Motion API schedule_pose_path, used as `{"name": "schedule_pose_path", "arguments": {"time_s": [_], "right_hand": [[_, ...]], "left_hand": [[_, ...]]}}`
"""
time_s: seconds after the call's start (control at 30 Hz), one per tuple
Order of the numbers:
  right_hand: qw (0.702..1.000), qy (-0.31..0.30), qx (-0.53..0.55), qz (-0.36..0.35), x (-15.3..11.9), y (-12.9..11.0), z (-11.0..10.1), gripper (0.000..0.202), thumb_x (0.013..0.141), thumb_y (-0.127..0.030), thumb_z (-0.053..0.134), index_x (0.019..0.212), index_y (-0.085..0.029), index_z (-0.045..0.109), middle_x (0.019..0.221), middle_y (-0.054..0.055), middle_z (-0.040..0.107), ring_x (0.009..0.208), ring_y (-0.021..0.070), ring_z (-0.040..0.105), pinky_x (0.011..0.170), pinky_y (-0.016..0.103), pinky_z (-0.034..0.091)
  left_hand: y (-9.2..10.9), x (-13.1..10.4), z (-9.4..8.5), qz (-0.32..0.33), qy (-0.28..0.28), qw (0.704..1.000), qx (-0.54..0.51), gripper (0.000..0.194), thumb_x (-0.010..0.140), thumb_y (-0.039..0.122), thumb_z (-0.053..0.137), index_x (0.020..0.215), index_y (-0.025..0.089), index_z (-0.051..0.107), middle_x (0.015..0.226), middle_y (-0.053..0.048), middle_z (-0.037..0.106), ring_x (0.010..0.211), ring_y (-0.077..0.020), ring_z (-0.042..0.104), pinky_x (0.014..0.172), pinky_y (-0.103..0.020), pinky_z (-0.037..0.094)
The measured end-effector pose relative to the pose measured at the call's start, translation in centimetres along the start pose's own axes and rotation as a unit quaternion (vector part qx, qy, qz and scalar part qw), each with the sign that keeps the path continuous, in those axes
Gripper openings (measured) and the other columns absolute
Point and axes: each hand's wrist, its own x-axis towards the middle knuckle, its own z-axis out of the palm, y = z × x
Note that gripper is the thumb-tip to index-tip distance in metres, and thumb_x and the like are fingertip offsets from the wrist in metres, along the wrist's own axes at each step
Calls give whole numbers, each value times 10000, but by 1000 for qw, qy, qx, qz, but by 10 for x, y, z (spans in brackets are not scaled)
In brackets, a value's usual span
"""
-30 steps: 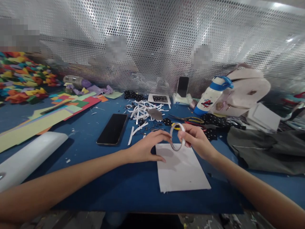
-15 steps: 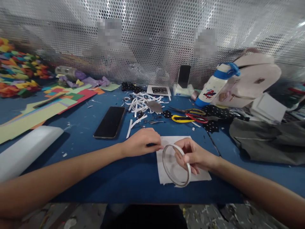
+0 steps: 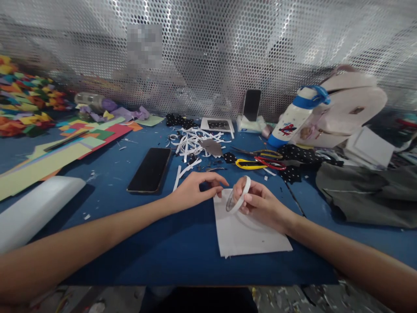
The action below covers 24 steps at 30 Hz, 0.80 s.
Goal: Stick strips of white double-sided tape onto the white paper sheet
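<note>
Presently the right hand grips a narrow white roll, probably tape, its fingers closed on the rim, ring tilted, above the upper part of a white sheet on the blue tabletop. Left hand is at the sheet's upper-left corner, thumb and forefinger parted, nothing visible between them; whether a fingertip touches the paper, cannot tell. Main risk, as I judge it: the ring is held on one side only, so a loose thumb could let it twist, drop and roll off. Nor can I make out a free tape end; picking at one blindly might split or crease it. Sheet appears unweighted, so a brushing wrist could skew it. Further hazard: paper strips and small scraps lie just beyond the left hand, and sticky tape trailing there would likely pick them up. Scissors lie near too, beyond the sheet; a careless forward reach might knock them.
</note>
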Motion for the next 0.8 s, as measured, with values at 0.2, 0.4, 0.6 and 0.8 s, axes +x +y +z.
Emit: {"name": "schedule_pose_path", "arguments": {"time_s": [0.2,0.4,0.6,0.8], "right_hand": [[1000,3,12,5,0,-2,1,124,939,-298,563,926,-175,560,763,-14,446,610,82,453,579,232,296],[996,-24,80,-12,2,-4,2,118,943,-274,514,866,-185,520,751,-24,383,597,97,383,570,253,269],[992,-33,120,6,4,-7,2,209,900,-317,557,767,-194,454,703,-31,320,604,117,333,579,257,267],[993,-23,116,26,5,-9,1,272,903,-369,536,725,-200,418,690,-36,263,588,123,292,577,263,272]], "left_hand": [[4,-3,4,76,-4,997,20,137,881,245,641,971,145,671,829,-41,660,749,-128,607,712,-237,485],[1,-6,10,168,-70,980,79,196,869,315,664,994,163,672,897,-60,607,811,-148,589,717,-245,485],[-2,-8,14,198,-21,952,233,150,931,179,554,1032,204,662,886,-35,542,777,-128,529,650,-230,414],[3,-9,16,218,17,919,327,270,958,129,455,959,272,683,800,3,486,678,-115,433,573,-251,321]]}}
